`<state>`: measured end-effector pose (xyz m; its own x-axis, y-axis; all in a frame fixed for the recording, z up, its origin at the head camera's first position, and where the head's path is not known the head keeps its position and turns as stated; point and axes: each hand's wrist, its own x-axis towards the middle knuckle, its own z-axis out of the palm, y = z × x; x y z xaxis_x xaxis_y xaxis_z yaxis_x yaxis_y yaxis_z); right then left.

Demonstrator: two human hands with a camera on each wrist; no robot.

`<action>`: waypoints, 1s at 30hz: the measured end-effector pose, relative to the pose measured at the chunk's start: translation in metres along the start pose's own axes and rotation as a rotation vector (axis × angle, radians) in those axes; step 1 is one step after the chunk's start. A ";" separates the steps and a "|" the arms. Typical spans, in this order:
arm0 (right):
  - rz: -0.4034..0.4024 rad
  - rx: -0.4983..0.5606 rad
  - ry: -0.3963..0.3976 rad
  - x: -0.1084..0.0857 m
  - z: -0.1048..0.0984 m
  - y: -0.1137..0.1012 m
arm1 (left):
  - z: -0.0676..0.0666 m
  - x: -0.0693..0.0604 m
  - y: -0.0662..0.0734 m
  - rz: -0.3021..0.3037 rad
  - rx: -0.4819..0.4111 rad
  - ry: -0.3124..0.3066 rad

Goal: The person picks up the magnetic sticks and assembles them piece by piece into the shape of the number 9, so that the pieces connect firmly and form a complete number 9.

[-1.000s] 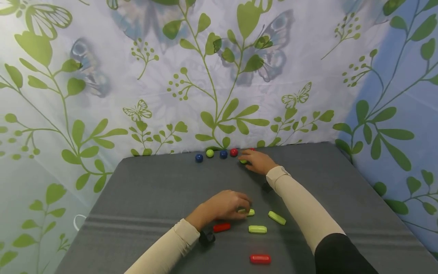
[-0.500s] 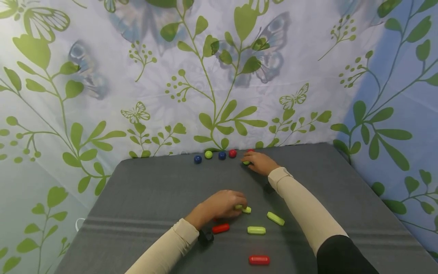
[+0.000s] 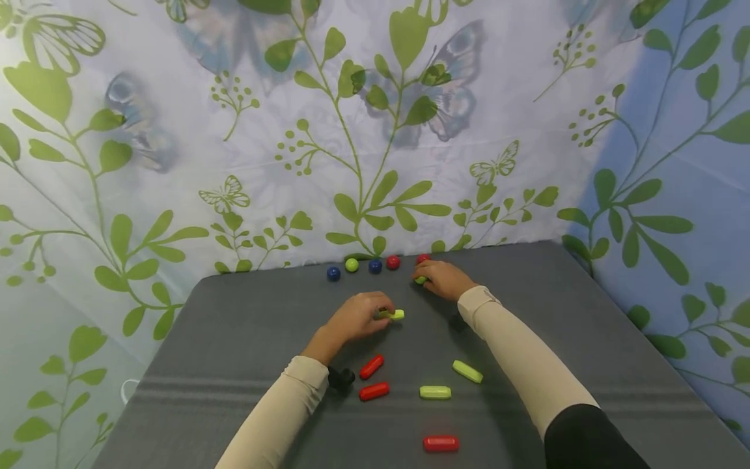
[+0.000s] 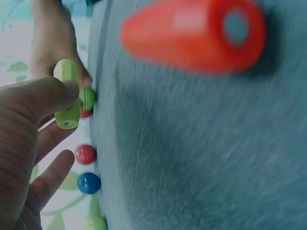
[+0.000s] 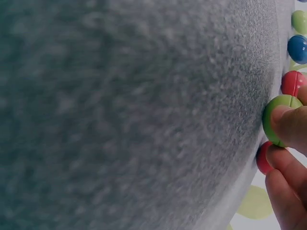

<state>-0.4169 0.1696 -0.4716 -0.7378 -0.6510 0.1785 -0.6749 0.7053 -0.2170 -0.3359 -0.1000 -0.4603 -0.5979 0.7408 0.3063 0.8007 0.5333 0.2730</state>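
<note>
My left hand (image 3: 359, 319) holds a yellow-green faceted rod (image 4: 67, 117) between thumb and fingers, above the grey cloth. In the left wrist view the rod's end shows a small grey disc. At the far edge my right hand (image 3: 448, 279) pinches a green ball (image 5: 268, 122), which has a seam round it. Beside that hand sit a red ball (image 3: 423, 258) and another red ball (image 3: 393, 262). Two red rods (image 3: 372, 367) lie near the left wrist. Two more yellow-green rods (image 3: 435, 392) rest to the right of these.
Left of the red balls, along the back edge, are a blue ball (image 3: 375, 266), a green ball (image 3: 351, 265) and another blue ball (image 3: 333, 273). A single red rod (image 3: 441, 443) lies near the front. A patterned curtain (image 3: 263, 130) hangs behind the grey table (image 3: 234, 339).
My left hand has picked up the yellow-green rod and carried it forward and to the left, uncovering a second red rod. The right hand stays at the back with the green ball.
</note>
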 end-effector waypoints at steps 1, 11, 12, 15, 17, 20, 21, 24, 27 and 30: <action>0.005 -0.001 0.002 -0.002 -0.001 0.000 | 0.000 0.002 -0.003 -0.012 0.002 0.010; 0.059 0.023 0.029 -0.027 -0.006 -0.002 | 0.005 0.017 -0.022 -0.040 0.011 0.015; 0.056 0.027 0.036 -0.029 -0.005 -0.003 | 0.004 0.018 -0.024 -0.042 0.017 0.018; 0.047 0.047 0.051 -0.033 -0.004 -0.005 | 0.002 0.022 -0.028 -0.053 0.029 0.021; 0.041 0.055 0.059 -0.033 -0.003 -0.008 | 0.000 0.021 -0.032 -0.060 0.028 0.020; 0.036 0.064 0.073 -0.032 -0.001 -0.011 | -0.002 0.022 -0.035 -0.066 0.024 0.009; 0.031 0.064 0.077 -0.032 -0.001 -0.012 | -0.003 0.022 -0.035 -0.068 0.024 0.003; 0.010 0.060 0.087 -0.032 0.000 -0.014 | -0.003 0.024 -0.037 -0.082 0.033 -0.014; -0.011 0.057 0.094 -0.032 0.001 -0.017 | -0.002 0.027 -0.037 -0.083 0.036 -0.023; -0.023 0.060 0.099 -0.032 -0.001 -0.021 | -0.001 0.030 -0.036 -0.073 0.033 -0.020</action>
<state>-0.3795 0.1756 -0.4720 -0.7223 -0.6337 0.2771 -0.6914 0.6708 -0.2684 -0.3824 -0.0976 -0.4602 -0.6542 0.7072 0.2681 0.7559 0.5991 0.2640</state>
